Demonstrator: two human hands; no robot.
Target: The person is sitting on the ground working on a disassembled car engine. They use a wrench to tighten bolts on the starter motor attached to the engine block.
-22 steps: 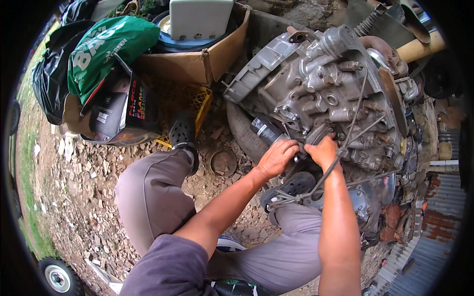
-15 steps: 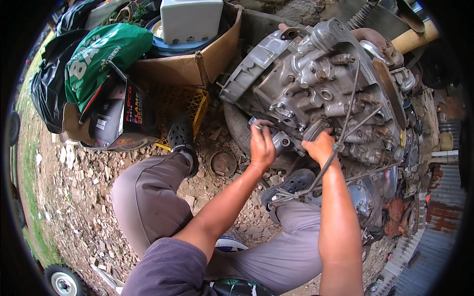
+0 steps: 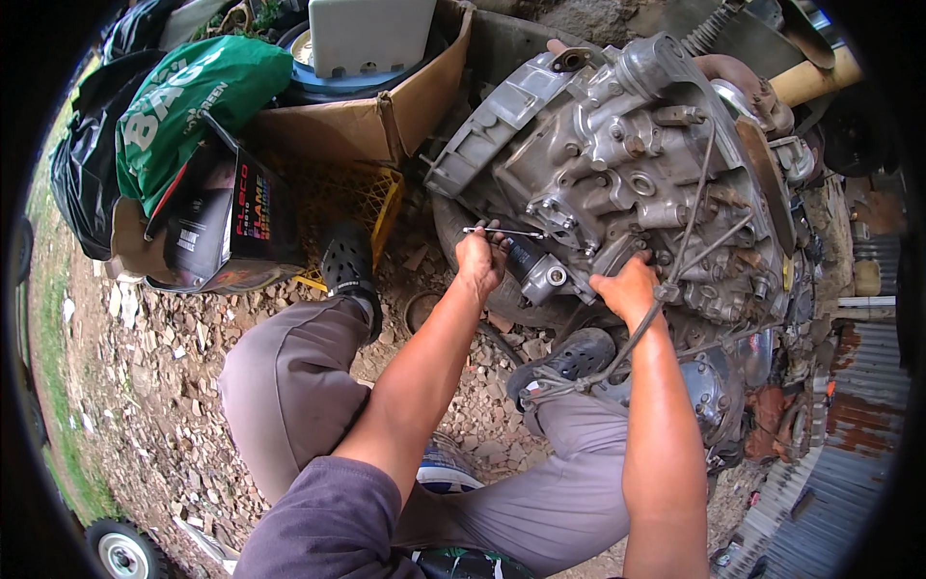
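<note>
My left hand (image 3: 478, 262) is closed around a slim, shiny wrench (image 3: 521, 233), whose far end points right toward a bolted bracket on the casing. Just beside that hand, a dark cylinder joined to a silver metal fitting (image 3: 547, 278) juts out from the lower left of a big grey gearbox (image 3: 617, 145). My right hand (image 3: 627, 288) grips a blocky metal housing (image 3: 617, 253) at the gearbox's lower side, its thumb along the near edge. The fingertips of this hand are partly hidden behind the housing.
Rods and a cable (image 3: 666, 289) cross near my right wrist. A tyre (image 3: 453, 232) lies under the gearbox. To the left are a yellow crate (image 3: 386, 207), a cardboard box (image 3: 338, 130) and a green bag (image 3: 193, 116). Broken stones (image 3: 260, 256) cover the ground.
My left hand has drawn back left and down from the dark cylinder, and the wrench now shows clearly in it. The right hand keeps its place on the housing.
</note>
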